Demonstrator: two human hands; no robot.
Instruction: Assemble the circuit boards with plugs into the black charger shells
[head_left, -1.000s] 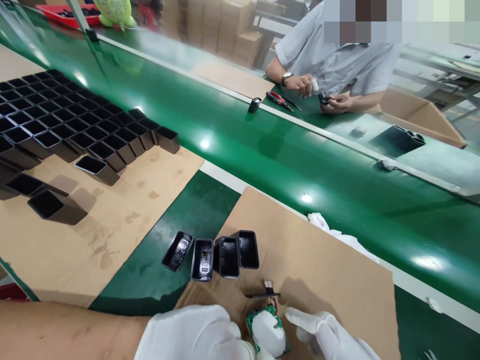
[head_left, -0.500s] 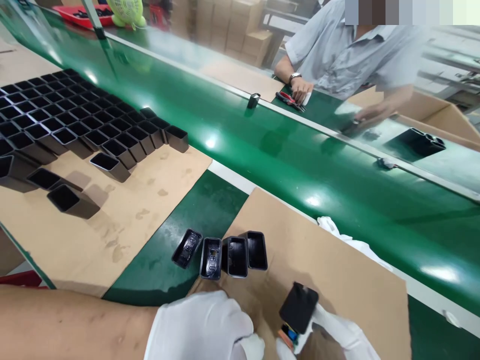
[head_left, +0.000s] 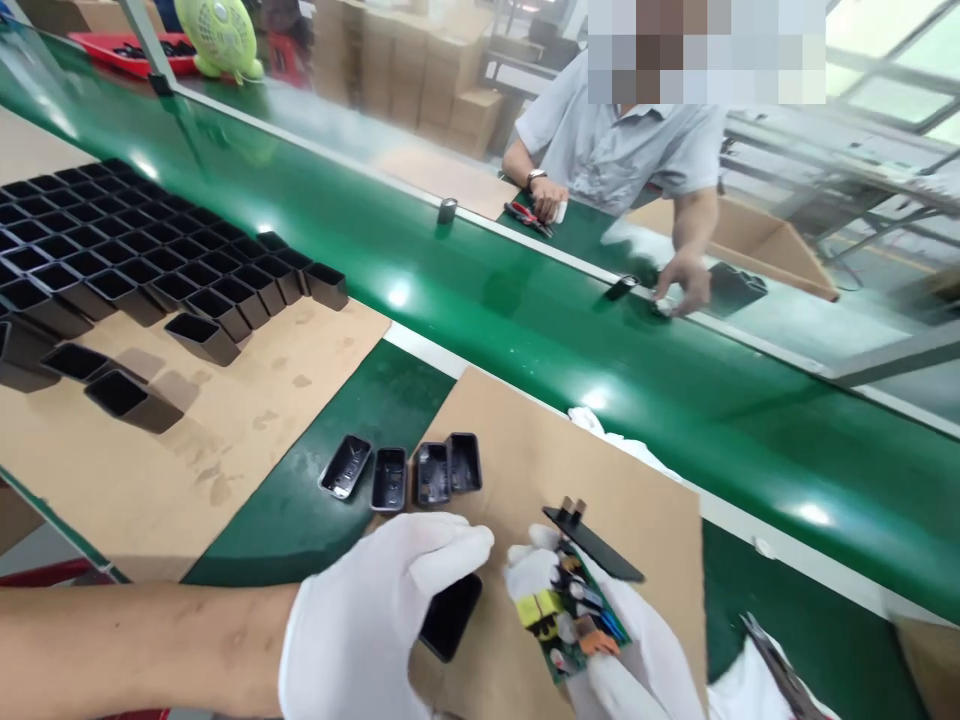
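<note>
My left hand point(head_left: 382, 610), in a white glove, curls its fingers around a black plastic case point(head_left: 452, 618) whose dark opening faces up; the hand hides part of it. To its right, my gloved right hand point(head_left: 630, 640) grips a green circuit board point(head_left: 574, 615) crowded with parts, among them a yellow block and an orange one. A black plug cover point(head_left: 596, 545) with two metal prongs stands at the board's far end, tilted. Beyond my left hand is a short row of small black cases, including an open case point(head_left: 390, 480) and a leftmost case point(head_left: 346, 467).
Many upright black cases point(head_left: 127, 270) cover the cardboard point(head_left: 247, 440) at left. A green conveyor belt point(head_left: 510, 345) runs across. Behind it, a co-worker's hand point(head_left: 686, 283) reaches to the belt's edge, near red-handled pliers point(head_left: 529, 217). Another pair of pliers point(head_left: 776, 660) lies at lower right.
The circuit board has turned so its component side shows, with the prongs now visible. My left hand has opened around a black case that was not visible before. The co-worker's hand moved to the belt edge.
</note>
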